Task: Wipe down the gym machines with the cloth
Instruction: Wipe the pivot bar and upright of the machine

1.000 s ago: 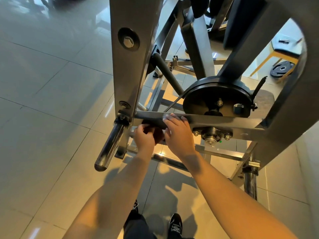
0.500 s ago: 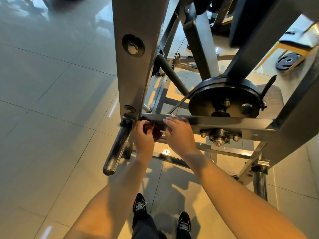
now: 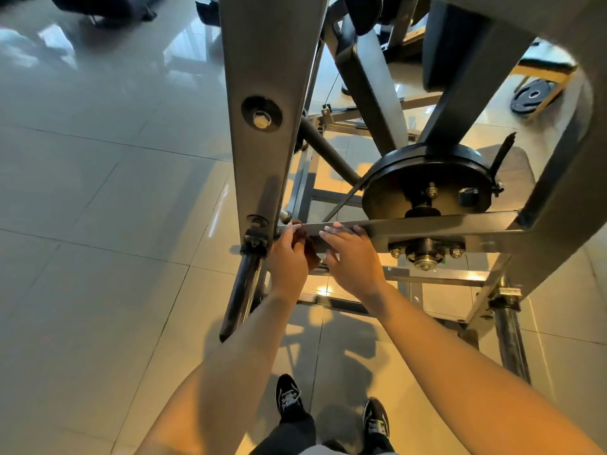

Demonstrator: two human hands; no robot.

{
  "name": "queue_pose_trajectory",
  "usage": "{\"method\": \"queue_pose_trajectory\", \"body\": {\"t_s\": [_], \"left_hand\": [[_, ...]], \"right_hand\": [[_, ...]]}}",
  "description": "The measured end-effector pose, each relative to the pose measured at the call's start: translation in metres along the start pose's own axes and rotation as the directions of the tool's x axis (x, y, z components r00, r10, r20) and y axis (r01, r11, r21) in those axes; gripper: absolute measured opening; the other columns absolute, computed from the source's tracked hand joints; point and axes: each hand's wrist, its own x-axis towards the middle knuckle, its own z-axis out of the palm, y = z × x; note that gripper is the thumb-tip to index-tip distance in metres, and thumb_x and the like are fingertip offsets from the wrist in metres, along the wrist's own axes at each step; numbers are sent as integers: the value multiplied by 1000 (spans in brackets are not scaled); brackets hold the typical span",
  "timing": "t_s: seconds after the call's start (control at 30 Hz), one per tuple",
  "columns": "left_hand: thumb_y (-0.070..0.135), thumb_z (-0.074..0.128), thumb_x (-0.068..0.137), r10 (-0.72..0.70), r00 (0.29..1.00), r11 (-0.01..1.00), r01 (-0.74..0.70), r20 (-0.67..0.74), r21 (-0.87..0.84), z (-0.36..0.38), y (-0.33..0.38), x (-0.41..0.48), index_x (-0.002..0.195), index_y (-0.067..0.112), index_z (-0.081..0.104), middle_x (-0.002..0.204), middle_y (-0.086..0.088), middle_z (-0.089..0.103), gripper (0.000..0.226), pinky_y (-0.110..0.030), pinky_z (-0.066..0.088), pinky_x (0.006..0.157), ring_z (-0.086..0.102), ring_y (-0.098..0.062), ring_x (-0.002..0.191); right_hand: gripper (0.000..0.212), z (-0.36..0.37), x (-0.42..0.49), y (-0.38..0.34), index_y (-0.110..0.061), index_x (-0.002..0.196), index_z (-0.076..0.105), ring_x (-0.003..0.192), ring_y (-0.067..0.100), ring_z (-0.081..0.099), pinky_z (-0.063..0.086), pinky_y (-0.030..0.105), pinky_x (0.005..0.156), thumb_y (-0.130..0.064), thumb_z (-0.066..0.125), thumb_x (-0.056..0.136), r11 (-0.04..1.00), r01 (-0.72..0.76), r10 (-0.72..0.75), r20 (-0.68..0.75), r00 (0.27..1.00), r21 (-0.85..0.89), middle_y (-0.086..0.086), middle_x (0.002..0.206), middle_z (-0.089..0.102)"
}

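A glossy pale tiled floor (image 3: 82,224) fills the whole side from 7 to 11 o'clock, the widest open room. A grey steel gym machine frame (image 3: 262,77) crowds 12 to 4 o'clock; its broad upright beam drops from 12 o'clock to the centre. A flat grey steel crossbar (image 3: 443,228) runs from that beam out towards 3 o'clock. Just above it sits a round black metal disc (image 3: 427,182). A black cylindrical loading peg (image 3: 241,290) slants away at 7 o'clock.

At the centre, the left hand (image 3: 289,261) curls its fingers round a dark reddish-brown cloth (image 3: 308,246) and holds it against the crossbar's left end, beside the upright. The right hand (image 3: 354,257) lies just beside it, fingers straight and flat over the bar's top edge. Only a narrow gap separates the hands.

Compared with a second ago, both hands keep the same place on the bar, and the black shoes (image 3: 289,395) at 6 o'clock now show more fully.

A black weight plate (image 3: 533,95) lies on the floor at 2 o'clock; any marking is too small to read.
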Motion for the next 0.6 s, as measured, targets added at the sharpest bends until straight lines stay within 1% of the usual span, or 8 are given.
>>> {"method": "queue_pose_trajectory", "body": {"t_s": [0.07,0.13,0.17,0.23,0.3,0.43,0.53,0.6], "left_hand": [[26,44,109,31,996,999,-32,84,3,-2,17,-2,143,21,50,128,1,65,35,-19,46,94,60,-17,120],[29,43,109,98,983,995,-100,154,7,0,34,-8,142,19,49,116,4,67,35,-10,49,82,64,-13,106],[30,43,109,120,979,993,-121,165,-5,2,40,-11,142,20,48,112,8,65,35,-7,49,77,62,-8,101],[31,42,109,144,969,989,-136,199,-57,7,49,-16,141,25,48,112,18,58,33,-3,46,72,58,1,97],[33,42,109,181,951,982,-158,251,-107,12,57,-21,139,28,48,119,17,57,31,-2,43,73,55,6,98],[32,35,110,225,884,961,-132,410,-244,25,85,-38,142,22,47,126,7,58,35,-8,50,77,58,-5,110],[32,34,111,329,782,929,-169,530,-328,42,106,-53,140,21,50,123,6,61,35,-11,50,81,60,-1,110],[36,34,110,399,711,916,-292,579,-274,58,115,-58,133,25,55,115,7,65,32,-17,53,87,62,-1,108]], "right_hand": [[33,-8,-1,-2,-23,131,66,132,16,52,31,39,121,-16,51,102,980,-61,53,48,997,191,-3,132,67],[29,-20,-6,-6,-21,124,68,111,12,60,49,36,106,-15,46,105,891,-154,148,48,988,427,-2,120,69],[29,-25,-10,-6,-20,125,67,108,11,59,51,32,103,-16,45,106,852,-190,199,35,979,487,-1,121,68],[32,-34,-23,-6,-19,135,61,113,12,57,49,27,102,-21,45,108,836,-213,261,-26,965,505,1,128,65],[35,-40,-39,-3,-19,141,56,119,12,55,47,27,106,-23,46,108,803,-216,303,-68,951,556,1,135,61],[40,-48,-66,5,-20,145,50,122,5,50,42,10,100,-20,51,106,717,-226,407,-133,904,659,-2,140,55],[38,-60,-85,16,-21,140,53,124,16,55,51,24,100,-17,57,102,620,-221,529,-193,826,753,3,139,57],[34,-72,-101,27,-17,135,58,118,16,61,54,21,94,-20,60,101,545,-213,619,-217,755,811,4,130,63]]}}
